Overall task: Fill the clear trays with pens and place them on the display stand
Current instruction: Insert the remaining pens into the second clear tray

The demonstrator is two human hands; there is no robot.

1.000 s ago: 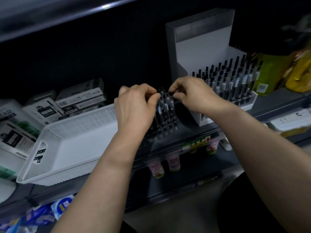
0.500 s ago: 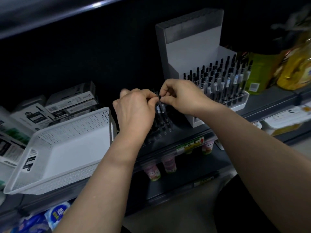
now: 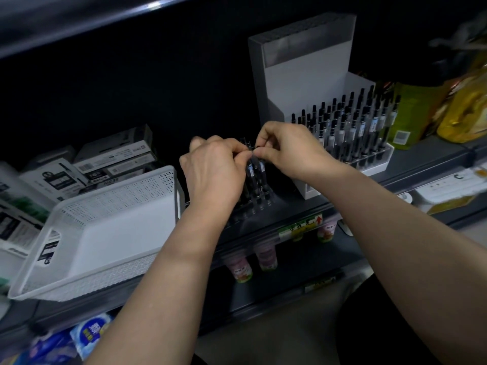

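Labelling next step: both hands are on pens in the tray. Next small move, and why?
Probably press the pens fully into the tray; left hand and right hand both pinch their tops, and the tray's front slots look unfilled.

A dark shelving unit fills the view, its back panel (image 3: 126, 83) almost black. The upper shelf (image 3: 79, 25) slants across the far left, with a small glint of light (image 3: 154, 6) on its edge; the rest is dim. The grey middle shelf (image 3: 427, 159) carries a green and yellow price label (image 3: 300, 227) on its near edge. At its left a white perforated basket (image 3: 118, 191) sits tilted, with printed boxes (image 3: 113, 156) stacked behind it. Yellow and green packets (image 3: 411, 114) stand at the far right. On the lower shelf (image 3: 290, 270) are small pink-labelled bottles (image 3: 266, 256), and blue packets (image 3: 89, 335) lie near left. Grey floor (image 3: 276, 338) shows below.
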